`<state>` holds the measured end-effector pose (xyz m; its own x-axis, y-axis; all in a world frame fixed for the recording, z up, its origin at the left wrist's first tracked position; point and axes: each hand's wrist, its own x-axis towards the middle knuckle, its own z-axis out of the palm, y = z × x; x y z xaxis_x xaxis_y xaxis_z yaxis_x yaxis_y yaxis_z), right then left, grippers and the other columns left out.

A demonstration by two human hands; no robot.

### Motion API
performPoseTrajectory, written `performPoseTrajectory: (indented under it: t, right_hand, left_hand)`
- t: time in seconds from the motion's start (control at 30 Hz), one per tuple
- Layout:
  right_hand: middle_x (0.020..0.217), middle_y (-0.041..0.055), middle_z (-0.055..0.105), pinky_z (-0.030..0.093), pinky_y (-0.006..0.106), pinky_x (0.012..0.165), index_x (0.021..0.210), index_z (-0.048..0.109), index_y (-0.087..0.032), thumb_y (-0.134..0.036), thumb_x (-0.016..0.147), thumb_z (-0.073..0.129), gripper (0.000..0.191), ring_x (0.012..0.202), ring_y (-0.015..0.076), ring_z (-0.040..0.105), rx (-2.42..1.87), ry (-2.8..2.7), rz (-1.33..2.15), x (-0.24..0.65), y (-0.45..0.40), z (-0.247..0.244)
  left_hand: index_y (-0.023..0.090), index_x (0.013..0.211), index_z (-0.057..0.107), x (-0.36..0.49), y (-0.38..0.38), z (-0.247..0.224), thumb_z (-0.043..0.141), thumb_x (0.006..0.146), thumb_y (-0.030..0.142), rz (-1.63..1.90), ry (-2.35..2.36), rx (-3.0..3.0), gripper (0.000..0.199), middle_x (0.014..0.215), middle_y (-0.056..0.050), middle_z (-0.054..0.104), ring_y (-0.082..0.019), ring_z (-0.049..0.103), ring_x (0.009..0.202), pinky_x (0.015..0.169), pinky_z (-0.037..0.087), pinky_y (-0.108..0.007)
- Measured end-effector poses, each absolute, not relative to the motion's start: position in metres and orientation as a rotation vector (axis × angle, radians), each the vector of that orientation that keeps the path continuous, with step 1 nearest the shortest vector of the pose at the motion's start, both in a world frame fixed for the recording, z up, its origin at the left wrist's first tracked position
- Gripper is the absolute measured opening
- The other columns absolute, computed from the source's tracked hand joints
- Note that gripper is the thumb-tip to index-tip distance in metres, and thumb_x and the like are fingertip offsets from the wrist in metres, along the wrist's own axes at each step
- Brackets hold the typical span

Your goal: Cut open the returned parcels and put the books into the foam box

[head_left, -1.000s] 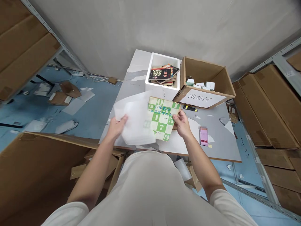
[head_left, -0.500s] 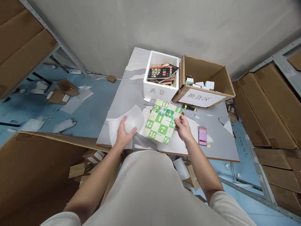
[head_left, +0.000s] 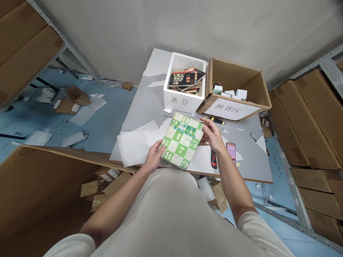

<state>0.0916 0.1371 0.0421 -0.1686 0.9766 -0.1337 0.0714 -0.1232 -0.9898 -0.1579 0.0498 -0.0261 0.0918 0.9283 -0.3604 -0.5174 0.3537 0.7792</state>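
A green and white checkered book [head_left: 182, 141] with large numerals on its cover is held above the near part of the table. My left hand [head_left: 155, 154] is closed on its lower left edge, thumb on the cover. At the upper right edge, my right hand [head_left: 213, 134] grips the same book, fingers partly behind it. White paper sheets [head_left: 136, 142] lie on the table left of the book. Right of it, a red and black utility knife [head_left: 213, 159] rests near the table's front edge, and a phone with a lit pink screen [head_left: 231, 152] lies beyond my right wrist.
A white foam box [head_left: 184, 101] with several books stands at the table's back. Beside it is a cardboard box [head_left: 238, 109] holding small white boxes. A yellow and black cutter [head_left: 217, 121] lies before them. A large open carton [head_left: 66, 155] adjoins the table's left front.
My left hand has left the white paper and taken hold of the book's left edge. My right hand has shifted up along the book's right side. The red and black knife has come into view.
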Motion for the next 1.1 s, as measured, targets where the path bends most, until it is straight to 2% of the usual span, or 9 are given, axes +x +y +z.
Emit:
performPoseTrajectory:
  t: [0.13,0.27,0.33,0.4,0.47,0.53,0.63,0.77,1.1]
  right_hand:
    - [0.102,0.0043,0.062,0.056,0.036,0.072,0.135,0.048,-0.031,-0.053,0.081,0.056,0.059,0.085,0.0204,0.064,-1.098,-1.568,1.417,0.098,0.142,0.053]
    - [0.127,0.0075,0.052,0.045,0.039,0.097,0.121,0.060,-0.029,-0.049,0.070,0.074,0.057,0.116,0.0237,0.052,-0.975,-1.930,1.309,0.092,0.152,0.071]
    - [0.116,0.0076,0.058,0.048,0.037,0.090,0.104,0.065,-0.024,-0.053,0.067,0.076,0.048,0.107,0.0231,0.056,-0.933,-1.965,1.417,0.088,0.156,0.075]
    - [0.090,0.0034,0.063,0.051,0.032,0.074,0.090,0.063,-0.021,-0.056,0.065,0.076,0.045,0.085,0.0188,0.060,-0.980,-1.859,1.481,0.085,0.159,0.074]
    - [0.073,-0.0010,0.059,0.049,0.026,0.059,0.085,0.061,-0.020,-0.058,0.068,0.073,0.043,0.067,0.0143,0.057,-1.096,-1.706,1.467,0.085,0.161,0.071]
    - [0.069,-0.0024,0.058,0.048,0.024,0.050,0.084,0.061,-0.020,-0.058,0.070,0.070,0.042,0.059,0.0123,0.055,-1.198,-1.588,1.462,0.087,0.163,0.067]
    - [0.067,-0.0020,0.060,0.051,0.025,0.045,0.088,0.064,-0.021,-0.061,0.072,0.067,0.044,0.053,0.0124,0.056,-1.276,-1.466,1.516,0.093,0.166,0.064]
    - [0.074,0.0009,0.066,0.055,0.026,0.045,0.101,0.068,-0.021,-0.064,0.073,0.064,0.051,0.055,0.0131,0.060,-1.279,-1.395,1.512,0.098,0.168,0.062]
    - [0.074,0.0006,0.066,0.055,0.026,0.045,0.104,0.067,-0.023,-0.058,0.074,0.067,0.047,0.056,0.0133,0.062,-1.280,-1.271,1.518,0.108,0.168,0.055]
  left_hand:
    - [0.015,0.103,0.066,-0.161,0.048,-0.022,0.072,0.075,0.040,0.993,0.805,0.352,0.038,0.094,-0.008,0.072,-0.019,0.069,0.079,0.070,0.053,-0.028]
    - [0.014,0.087,0.071,-0.160,0.047,-0.019,0.073,0.073,0.034,0.752,0.734,0.233,0.024,0.080,-0.007,0.073,-0.020,0.069,0.070,0.067,0.054,-0.030]
    - [0.016,0.088,0.072,-0.157,0.048,-0.014,0.071,0.075,0.036,0.652,0.683,0.242,0.024,0.081,-0.007,0.073,-0.021,0.068,0.070,0.068,0.055,-0.033]
    - [0.018,0.099,0.071,-0.154,0.050,-0.007,0.068,0.076,0.041,0.675,0.637,0.260,0.032,0.098,-0.009,0.073,-0.025,0.069,0.085,0.077,0.055,-0.038]
    - [0.021,0.116,0.065,-0.153,0.052,0.000,0.062,0.078,0.054,0.830,0.592,0.252,0.050,0.122,-0.010,0.065,-0.030,0.062,0.109,0.089,0.051,-0.043]
    - [0.020,0.124,0.059,-0.156,0.053,0.003,0.051,0.077,0.070,1.012,0.573,0.244,0.069,0.133,-0.012,0.057,-0.034,0.054,0.121,0.093,0.049,-0.047]
    - [0.018,0.116,0.060,-0.160,0.054,-0.004,0.058,0.070,0.074,1.183,0.718,0.308,0.072,0.121,-0.014,0.064,-0.032,0.060,0.111,0.087,0.052,-0.045]
    - [0.017,0.100,0.062,-0.159,0.053,-0.018,0.079,0.066,0.045,1.232,1.027,0.437,0.048,0.096,-0.008,0.072,-0.023,0.069,0.086,0.075,0.055,-0.035]
    - [0.017,0.104,0.063,-0.150,0.047,-0.016,0.077,0.069,0.045,1.176,0.999,0.406,0.047,0.095,-0.008,0.073,-0.020,0.071,0.082,0.071,0.056,-0.031]
